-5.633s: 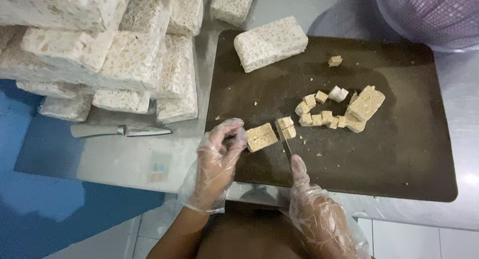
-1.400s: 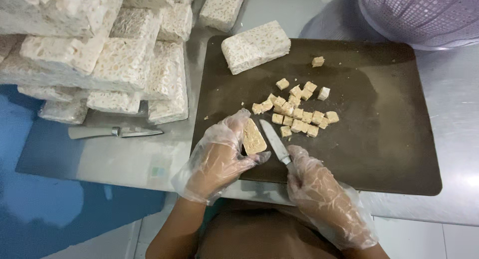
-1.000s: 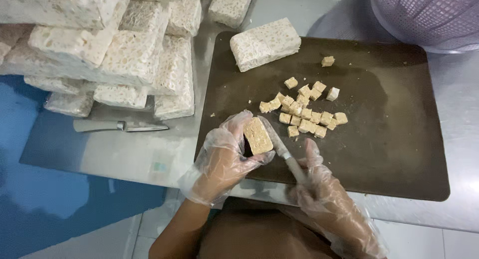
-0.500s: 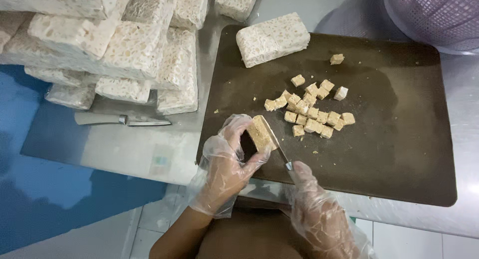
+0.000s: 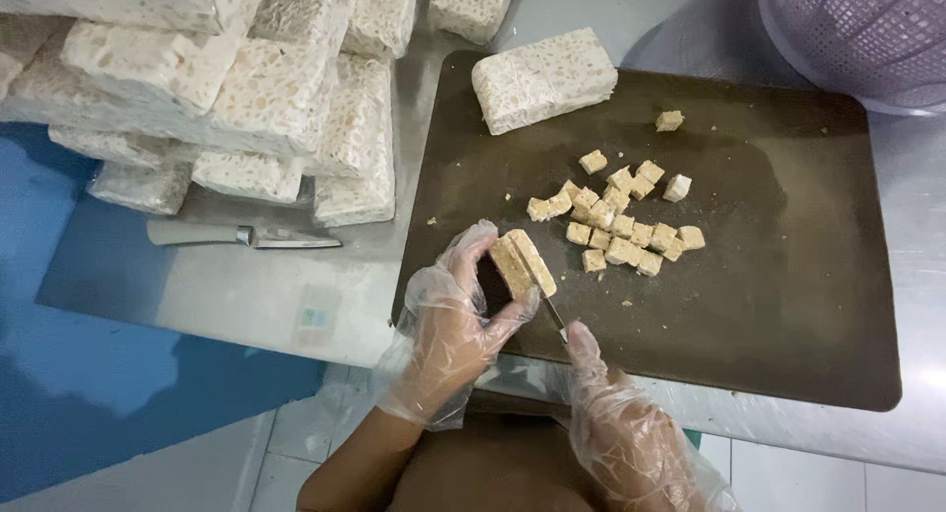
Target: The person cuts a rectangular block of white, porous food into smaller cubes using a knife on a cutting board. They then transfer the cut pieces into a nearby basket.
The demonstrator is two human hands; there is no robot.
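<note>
Gloved left hand (image 5: 448, 320) clamped on pale oblong tempeh slab (image 5: 523, 264), long axis pointing away; right hand (image 5: 621, 433) gripping small steel knife (image 5: 552, 313), blade alongside slab's right face.

Wrapped blocks (image 5: 227, 88): stacked at upper left on the steel counter, rectangular, white speckled with beige, sealed in clear plastic film, piled several deep and overlapping.
Further wrapped block (image 5: 471, 4): at top centre edge, same white-beige look, partly cut off by the frame.
Single block (image 5: 544, 78): lying on the far left corner of the dark brown cutting board, rectangular, white-beige; wrapping cannot be told.
Small sticker (image 5: 315, 318): flat on the steel counter near its front edge, just left of the board, squarish, pale with blue and reddish marks.
Screens and signs: none.
</note>
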